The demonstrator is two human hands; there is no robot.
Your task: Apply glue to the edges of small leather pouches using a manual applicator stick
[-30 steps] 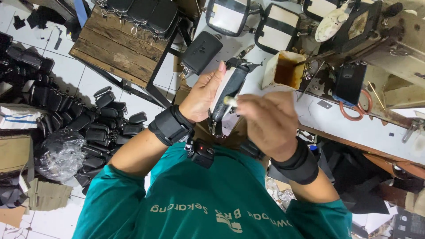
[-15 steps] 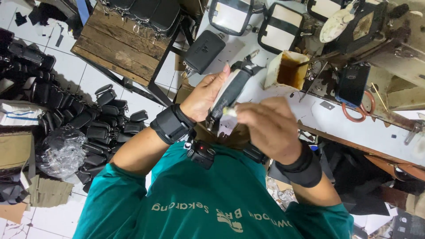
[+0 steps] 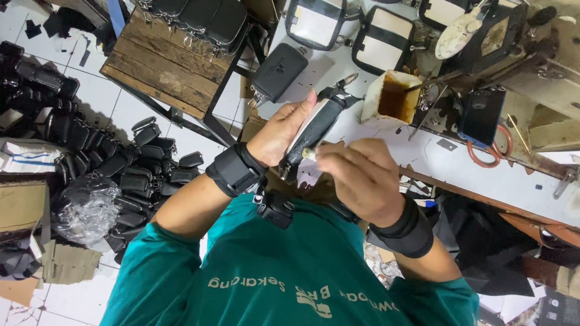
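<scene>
far left, a heap of small black pouches (image 3: 115, 175) spreads over the white tiled floor (image 3: 103, 96), with a crumpled clear plastic bag (image 3: 87, 208) lying on its near side and a cardboard box (image 3: 21, 208) at the picture's left edge. moving right, a dark wooden bench (image 3: 163, 66) on a black metal frame carries more black pouches along its far edge.

now the hands. the left hand (image 3: 281, 130), black band on the wrist, wraps around a slim black key pouch (image 3: 314, 130), fingers curled over its back and the thumb running up its side. the pouch is held up in the air, tilted, its metal clasp end pointing toward the far right, above the near edge of the white tabletop (image 3: 423, 157). the right hand (image 3: 362, 178), also in a black wrist band, sits just beside it; its fingers are pressed together, pinching a small pale tool (image 3: 309, 154) whose tip touches the pouch's lower edge.

beyond the hands, another black pouch (image 3: 279, 71) lies flat on the tabletop. further right stands an open white tub (image 3: 396, 96) with brown residue inside, a thin stick resting in it. 2 black-framed pouches with pale panels (image 3: 350, 33) lie along the far edge. right of the tub sits a black box (image 3: 480, 115) with an orange ring (image 3: 489, 154) beside it.
</scene>
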